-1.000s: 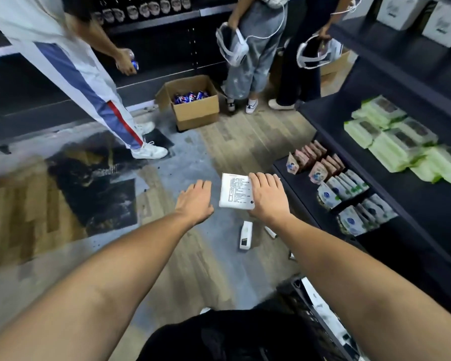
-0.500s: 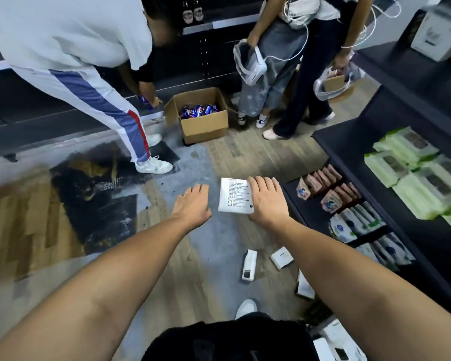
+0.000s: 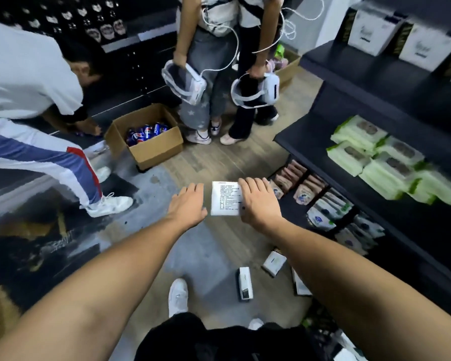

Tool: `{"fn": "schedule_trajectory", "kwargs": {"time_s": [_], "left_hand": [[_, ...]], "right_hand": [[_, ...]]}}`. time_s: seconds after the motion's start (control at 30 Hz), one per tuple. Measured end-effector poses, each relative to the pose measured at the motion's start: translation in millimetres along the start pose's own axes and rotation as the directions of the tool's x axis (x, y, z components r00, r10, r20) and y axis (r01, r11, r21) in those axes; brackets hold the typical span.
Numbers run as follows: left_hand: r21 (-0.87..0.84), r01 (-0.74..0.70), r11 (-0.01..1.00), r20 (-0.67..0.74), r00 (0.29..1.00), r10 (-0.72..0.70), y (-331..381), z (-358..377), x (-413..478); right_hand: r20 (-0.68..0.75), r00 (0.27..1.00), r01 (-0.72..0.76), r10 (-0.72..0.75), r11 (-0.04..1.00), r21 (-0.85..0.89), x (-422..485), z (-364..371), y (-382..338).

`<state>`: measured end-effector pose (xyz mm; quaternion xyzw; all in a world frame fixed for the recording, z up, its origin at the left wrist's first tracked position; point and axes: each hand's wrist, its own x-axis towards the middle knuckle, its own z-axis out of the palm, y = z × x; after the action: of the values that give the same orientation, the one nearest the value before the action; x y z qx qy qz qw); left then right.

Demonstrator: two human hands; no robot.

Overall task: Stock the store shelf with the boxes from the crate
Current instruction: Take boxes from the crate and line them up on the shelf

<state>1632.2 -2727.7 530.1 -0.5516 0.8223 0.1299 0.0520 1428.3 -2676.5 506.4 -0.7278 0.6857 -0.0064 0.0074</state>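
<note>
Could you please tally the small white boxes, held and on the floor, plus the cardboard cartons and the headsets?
Held box: 1
Floor boxes: 3
Cartons: 2
Headsets: 2
Total: 8

Head-worn wide-angle view, facing forward and down: worn wooden plank floor (image 3: 219, 160) below, black metal store shelf (image 3: 310, 131) close right.
</note>
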Motion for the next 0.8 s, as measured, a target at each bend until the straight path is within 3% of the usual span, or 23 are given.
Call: {"fn": "schedule_trajectory", "kwargs": {"time_s": [0.2, 0.43, 0.8], "left_hand": [[0.019, -0.224, 0.974, 0.036, 0.974, 0.223, -23, -27, 77], [0.102, -0.442, 0.891, 0.030, 0.897, 0.441, -5, -66, 138], [0.139, -0.603, 0.785, -0.015, 0.792, 0.611, 90, -114, 193]], "right_hand": [[0.014, 0.977, -0.214, 0.214, 0.977, -0.003, 39, -17, -10], [-0.114, 0.893, -0.442, 0.436, 0.896, -0.035, 64, -41, 7], [-0.235, 0.795, -0.587, 0.560, 0.808, -0.060, 60, -84, 88]]}}
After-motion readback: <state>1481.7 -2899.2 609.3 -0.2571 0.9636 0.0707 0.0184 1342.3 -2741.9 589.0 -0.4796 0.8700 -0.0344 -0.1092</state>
